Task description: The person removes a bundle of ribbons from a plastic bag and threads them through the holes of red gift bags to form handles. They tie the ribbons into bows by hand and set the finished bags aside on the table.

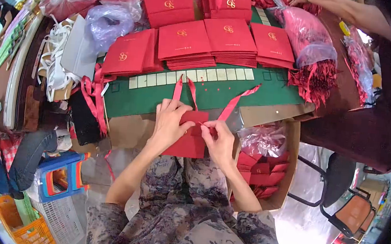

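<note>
Over my lap, at the table's front edge, I have a red paper bag (187, 145) with a bit of gold print showing. My left hand (171, 123) grips its upper left side, thumb across the front. My right hand (218, 140) pinches a thin red end at the bag's upper right, and a red ribbon (234, 104) runs from behind these fingers onto the table. Two more ribbon ends (178, 88) lie beyond my left hand. What the right fingertips hold is partly hidden.
Stacked red bags (188, 39) with gold logos stand along the green mat (153, 97), behind a row of pale rectangles (200, 75). A carton (289, 178) of red bags sits right of my lap. Another person's arm (347, 9) reaches in at top right. A blue stool (60, 177) stands left.
</note>
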Demonstrator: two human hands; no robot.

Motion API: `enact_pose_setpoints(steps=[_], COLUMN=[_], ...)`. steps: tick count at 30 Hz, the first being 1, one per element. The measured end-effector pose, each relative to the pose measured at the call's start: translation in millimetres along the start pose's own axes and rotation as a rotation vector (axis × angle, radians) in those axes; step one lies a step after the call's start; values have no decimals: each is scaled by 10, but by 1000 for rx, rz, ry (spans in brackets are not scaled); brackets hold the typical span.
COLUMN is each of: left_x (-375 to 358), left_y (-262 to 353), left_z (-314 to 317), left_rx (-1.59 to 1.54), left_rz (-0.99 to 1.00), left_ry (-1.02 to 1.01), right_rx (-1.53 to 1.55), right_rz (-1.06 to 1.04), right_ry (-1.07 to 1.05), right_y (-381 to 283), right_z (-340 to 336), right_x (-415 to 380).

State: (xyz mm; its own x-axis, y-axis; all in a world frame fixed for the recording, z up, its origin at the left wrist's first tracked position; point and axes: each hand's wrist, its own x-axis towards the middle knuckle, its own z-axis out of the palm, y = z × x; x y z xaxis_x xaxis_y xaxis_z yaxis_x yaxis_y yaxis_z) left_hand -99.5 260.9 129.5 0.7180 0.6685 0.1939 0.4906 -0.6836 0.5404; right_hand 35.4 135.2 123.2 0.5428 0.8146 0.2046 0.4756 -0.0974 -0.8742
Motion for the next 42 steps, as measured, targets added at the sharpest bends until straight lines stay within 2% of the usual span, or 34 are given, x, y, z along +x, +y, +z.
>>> enact_pose_setpoints(steps=[7, 12, 18, 21, 24, 27, 29, 32, 42], left_x=[-6, -56, -95, -111, -111, -97, -104, -81, -111], left_y=[212, 237, 291, 342, 331, 253, 117, 151, -53], left_z=[-115, -197, -184, -188, -233, -230, -145, -190, -51], left_rx=[-47, -106, -123, -96, -134, -144, -489, -597, -849], left_rz=[-54, -119, -129, -73, -125, -150, -293, -403, -458], left_ry=[59, 23, 62, 160, 99, 67, -31, -110, -224], right_rx=[24, 115, 48, 45, -65, 38, 10, 13, 40], right_rz=[81, 265, 276, 276, 196, 189, 171, 139, 105], right_ry=[-31, -44, -80, -72, -94, -123, -135, -123, -128], right_y=[-65, -126, -202, -226, -281, -200, -189, -144, -90], right_z=[146, 135, 98, 131, 105, 99, 86, 109, 119], right_x=[68, 95, 152, 156, 162, 183, 180, 131, 63])
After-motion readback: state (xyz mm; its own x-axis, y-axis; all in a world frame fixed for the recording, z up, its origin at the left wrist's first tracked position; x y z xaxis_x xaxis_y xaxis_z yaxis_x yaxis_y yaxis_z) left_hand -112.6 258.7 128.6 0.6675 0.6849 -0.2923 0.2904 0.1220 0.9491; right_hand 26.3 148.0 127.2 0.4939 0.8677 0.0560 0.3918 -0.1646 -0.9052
